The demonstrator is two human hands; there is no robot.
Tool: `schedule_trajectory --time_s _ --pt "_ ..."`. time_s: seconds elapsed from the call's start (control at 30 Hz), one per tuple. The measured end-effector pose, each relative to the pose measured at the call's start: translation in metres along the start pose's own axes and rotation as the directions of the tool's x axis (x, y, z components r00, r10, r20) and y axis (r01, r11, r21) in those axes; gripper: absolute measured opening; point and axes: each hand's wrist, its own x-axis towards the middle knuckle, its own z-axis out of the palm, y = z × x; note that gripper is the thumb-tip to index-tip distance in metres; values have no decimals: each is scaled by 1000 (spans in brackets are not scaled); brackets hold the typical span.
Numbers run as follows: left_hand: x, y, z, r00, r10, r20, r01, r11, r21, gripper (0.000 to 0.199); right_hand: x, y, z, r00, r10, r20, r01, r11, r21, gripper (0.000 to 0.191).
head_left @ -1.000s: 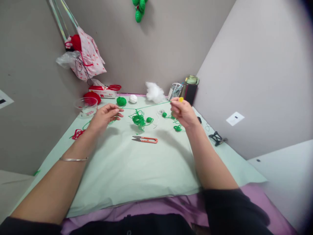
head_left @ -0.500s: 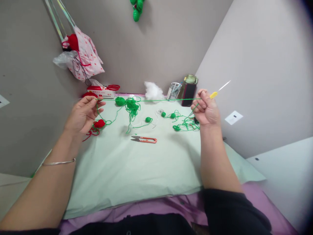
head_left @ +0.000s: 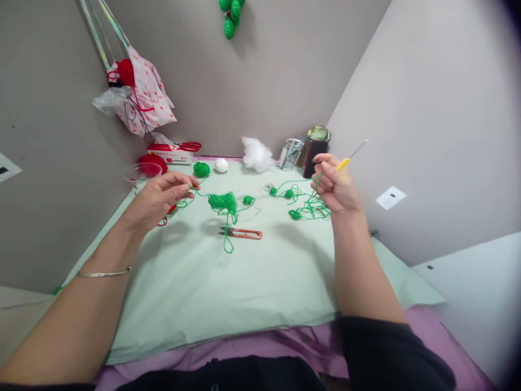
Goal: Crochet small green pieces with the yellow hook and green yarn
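Green yarn [head_left: 200, 191] is pinched in the fingertips of my left hand [head_left: 160, 201]. A loose green yarn tangle [head_left: 223, 203] hangs blurred in the air between my hands, a loop dangling below it. My right hand [head_left: 337, 187] is closed around a crochet hook with a yellow handle [head_left: 344, 164], its metal end pointing up and right. Green yarn also runs through the fingers of that hand. Below the tangle, orange thread snips [head_left: 246, 233] lie on the pale green cloth [head_left: 244, 293].
Along the back stand a red and white box [head_left: 179, 156], green ball [head_left: 201, 169], white ball [head_left: 221, 165], white stuffing [head_left: 257, 155], clear cup [head_left: 291, 154] and bottle [head_left: 318, 134]. Small green crochet pieces [head_left: 288, 194] and loose yarn lie right. A dotted bag [head_left: 150, 92] hangs left.
My left hand has moved right and slightly down, toward my right hand. The yarn stretched taut between them has slackened, and the green tangle has dropped lower. My right hand has shifted slightly left.
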Motion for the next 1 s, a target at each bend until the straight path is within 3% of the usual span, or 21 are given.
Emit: schedule_trajectory --time_s 0.1,0.23,0.37,0.47,0.7,0.9,1.0 --pt "-2 -3 8 998 -19 53 20 1000 -16 16 -3 -1 7 999 6 32 -6 1000 -4 36" --pt "0 -6 8 999 -24 45 27 998 -56 16 -1 -4 -1 999 -28 -36 29 999 19 33" --pt "3 -1 -1 994 80 -76 -94 977 -192 11 5 -3 -23 976 -104 -190 114 993 44 22" --pt "4 7 -7 982 118 -148 -153 954 -258 10 7 -3 -37 963 -144 -229 165 983 78 16" --pt "4 15 -4 970 86 -225 -158 933 -325 42 7 -4 -46 953 -234 -192 255 963 89 14" --pt "4 9 6 976 -12 -216 -75 916 -394 52 12 9 -39 976 -71 -205 82 996 42 20" --pt "5 9 3 983 -54 -176 -23 912 -410 46 15 12 -53 965 -99 -243 90 995 -49 28"
